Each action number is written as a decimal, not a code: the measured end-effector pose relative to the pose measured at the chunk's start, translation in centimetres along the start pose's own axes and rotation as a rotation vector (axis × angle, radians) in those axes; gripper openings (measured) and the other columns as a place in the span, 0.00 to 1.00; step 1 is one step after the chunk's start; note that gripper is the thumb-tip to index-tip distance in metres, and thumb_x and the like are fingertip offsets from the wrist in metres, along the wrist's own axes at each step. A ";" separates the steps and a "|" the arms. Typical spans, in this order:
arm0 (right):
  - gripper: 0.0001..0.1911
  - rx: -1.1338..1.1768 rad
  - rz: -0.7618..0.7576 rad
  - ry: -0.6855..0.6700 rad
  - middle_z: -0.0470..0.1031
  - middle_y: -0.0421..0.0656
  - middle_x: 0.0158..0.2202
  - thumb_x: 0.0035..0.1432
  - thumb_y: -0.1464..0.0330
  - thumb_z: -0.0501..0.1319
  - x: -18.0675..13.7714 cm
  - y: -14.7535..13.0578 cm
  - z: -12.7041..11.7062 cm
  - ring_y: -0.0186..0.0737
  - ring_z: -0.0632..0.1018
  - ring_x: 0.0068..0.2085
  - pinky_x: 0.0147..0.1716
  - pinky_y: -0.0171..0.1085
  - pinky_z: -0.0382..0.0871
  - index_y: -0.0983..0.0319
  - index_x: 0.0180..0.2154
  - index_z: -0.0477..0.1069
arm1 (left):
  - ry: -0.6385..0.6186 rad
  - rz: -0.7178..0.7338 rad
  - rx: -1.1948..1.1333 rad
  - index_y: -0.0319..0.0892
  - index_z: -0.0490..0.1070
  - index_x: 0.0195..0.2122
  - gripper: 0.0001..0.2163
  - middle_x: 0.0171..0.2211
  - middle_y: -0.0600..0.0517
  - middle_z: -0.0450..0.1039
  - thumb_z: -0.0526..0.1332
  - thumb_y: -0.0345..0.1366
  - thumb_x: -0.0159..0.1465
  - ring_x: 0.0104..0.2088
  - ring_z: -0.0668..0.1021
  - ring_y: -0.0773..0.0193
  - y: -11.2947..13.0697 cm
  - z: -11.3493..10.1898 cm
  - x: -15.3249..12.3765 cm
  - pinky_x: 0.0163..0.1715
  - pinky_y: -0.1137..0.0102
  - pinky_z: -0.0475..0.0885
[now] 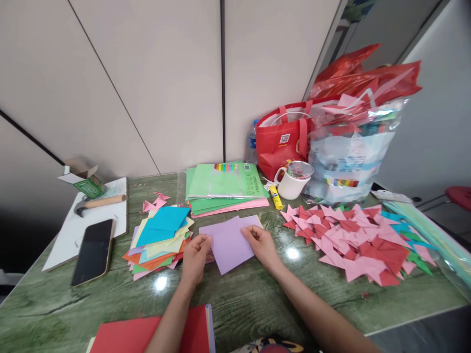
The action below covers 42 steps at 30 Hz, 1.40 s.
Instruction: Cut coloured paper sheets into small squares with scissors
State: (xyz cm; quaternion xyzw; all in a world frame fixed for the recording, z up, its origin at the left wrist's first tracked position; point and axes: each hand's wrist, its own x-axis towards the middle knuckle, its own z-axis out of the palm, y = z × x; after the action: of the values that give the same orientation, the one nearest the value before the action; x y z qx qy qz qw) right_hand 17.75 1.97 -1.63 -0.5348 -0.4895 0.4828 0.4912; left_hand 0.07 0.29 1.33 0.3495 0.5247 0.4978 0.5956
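Centrally, purple paper [231, 247] is held over the green surface [239, 301], one corner pointing toward the person. The left hand [196, 257] pinches its left side, thumb and fingers clamped on it; the right hand [263, 246] likewise grips the upper right, its forearm slanting in from the lower right. Behind lies a green paper pack [202, 180] with a barcode and multicoloured strip. Farther back, a red bag [270, 152] bears a QR code above tiny, unreadable yellow lettering. Print on the small box [90, 187], far left, is too blurred to read.
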 end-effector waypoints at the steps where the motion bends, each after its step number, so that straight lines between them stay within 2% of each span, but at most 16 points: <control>1: 0.18 -0.011 -0.010 0.008 0.67 0.38 0.19 0.49 0.55 0.58 0.0 0.0 0.0 0.32 0.65 0.21 0.20 0.31 0.55 0.65 0.23 0.68 | -0.003 -0.004 -0.004 0.38 0.66 0.24 0.11 0.17 0.57 0.66 0.63 0.40 0.48 0.17 0.70 0.69 0.0 0.0 0.0 0.16 0.74 0.65; 9: 0.16 -0.060 -0.085 0.061 0.65 0.37 0.19 0.50 0.57 0.58 -0.3 -0.4 0.0 0.32 0.63 0.21 0.20 0.31 0.54 0.64 0.25 0.70 | 0.008 -0.011 -0.035 0.39 0.65 0.23 0.11 0.16 0.57 0.66 0.63 0.40 0.48 0.16 0.69 0.70 0.0 0.3 -0.1 0.17 0.74 0.65; 15: 0.14 -0.085 -0.097 0.128 0.55 0.33 0.14 0.47 0.58 0.61 -0.3 -0.4 -0.1 0.30 0.57 0.18 0.19 0.31 0.48 0.63 0.24 0.71 | 0.017 0.006 -0.042 0.39 0.65 0.21 0.11 0.16 0.57 0.66 0.64 0.40 0.47 0.16 0.69 0.70 -0.1 0.3 -0.2 0.16 0.74 0.65; 21: 0.16 -0.013 -0.074 0.078 0.66 0.38 0.19 0.49 0.57 0.58 -0.2 -0.4 0.2 0.31 0.63 0.20 0.19 0.31 0.54 0.64 0.26 0.69 | 0.036 0.040 -0.064 0.39 0.63 0.21 0.11 0.15 0.59 0.64 0.63 0.40 0.48 0.16 0.67 0.72 -0.2 0.4 -0.2 0.16 0.76 0.64; 25: 0.15 0.028 -0.065 0.062 0.67 0.39 0.21 0.49 0.58 0.57 -0.2 -0.5 0.2 0.32 0.65 0.22 0.20 0.30 0.56 0.64 0.26 0.69 | 0.027 0.060 -0.076 0.39 0.64 0.21 0.11 0.17 0.59 0.64 0.63 0.39 0.49 0.18 0.67 0.73 -0.1 0.4 -0.2 0.19 0.77 0.63; 28: 0.14 0.028 -0.059 0.071 0.66 0.38 0.21 0.50 0.59 0.57 0.0 -0.6 -0.2 0.32 0.64 0.22 0.19 0.30 0.55 0.64 0.26 0.68 | -0.051 0.041 -0.068 0.38 0.68 0.30 0.11 0.20 0.56 0.68 0.65 0.37 0.48 0.21 0.70 0.71 0.5 0.1 -0.3 0.21 0.76 0.64; 31: 0.13 0.010 -0.047 -0.008 0.67 0.39 0.21 0.49 0.60 0.58 0.2 -0.9 -0.7 0.32 0.65 0.22 0.19 0.29 0.56 0.64 0.24 0.69 | -0.155 -0.032 -0.055 0.38 0.68 0.42 0.19 0.26 0.50 0.73 0.63 0.41 0.50 0.24 0.73 0.66 1.2 -0.4 -0.4 0.24 0.73 0.66; 33: 0.12 -0.012 -0.037 -0.123 0.68 0.39 0.20 0.47 0.61 0.59 0.1 -1.1 -0.8 0.32 0.66 0.22 0.19 0.29 0.57 0.64 0.22 0.70 | -0.198 -0.098 -0.032 0.37 0.68 0.43 0.21 0.29 0.45 0.74 0.60 0.46 0.53 0.24 0.73 0.66 1.5 -0.7 -0.5 0.24 0.72 0.66; 35: 0.11 -0.037 -0.033 -0.256 0.69 0.38 0.19 0.45 0.63 0.61 -0.1 -1.3 -0.7 0.31 0.66 0.21 0.19 0.29 0.58 0.64 0.21 0.71 | -0.222 -0.142 0.030 0.35 0.70 0.41 0.22 0.29 0.44 0.74 0.57 0.49 0.54 0.23 0.73 0.66 1.6 -0.8 -0.5 0.23 0.73 0.65; 37: 0.09 -0.063 -0.042 -0.366 0.69 0.37 0.18 0.45 0.65 0.61 -0.4 -1.3 -0.5 0.31 0.66 0.21 0.20 0.29 0.59 0.64 0.21 0.73 | -0.238 -0.128 0.170 0.35 0.73 0.37 0.21 0.24 0.46 0.73 0.57 0.49 0.53 0.22 0.72 0.67 1.4 -0.7 -0.6 0.21 0.74 0.63; 40: 0.07 -0.101 -0.067 -0.459 0.69 0.37 0.18 0.45 0.67 0.60 -0.9 -1.3 0.0 0.30 0.65 0.20 0.20 0.29 0.58 0.64 0.22 0.74 | -0.236 0.006 0.442 0.36 0.75 0.28 0.14 0.20 0.50 0.72 0.63 0.43 0.48 0.21 0.70 0.68 1.0 0.0 -0.8 0.21 0.75 0.61; 42: 0.07 -0.127 -0.083 -0.488 0.68 0.36 0.17 0.46 0.69 0.59 -1.2 -1.3 0.2 0.29 0.64 0.20 0.20 0.29 0.57 0.64 0.22 0.74 | -0.224 0.073 0.522 0.37 0.75 0.22 0.09 0.21 0.49 0.73 0.65 0.39 0.46 0.22 0.70 0.67 0.9 0.5 -0.9 0.22 0.75 0.61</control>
State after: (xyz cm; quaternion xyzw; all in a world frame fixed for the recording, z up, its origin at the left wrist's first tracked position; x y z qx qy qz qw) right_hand 17.40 0.88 -0.35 -0.4117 -0.6444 0.5454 0.3432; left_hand 0.42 -0.32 2.50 0.5626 0.5531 0.3252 0.5214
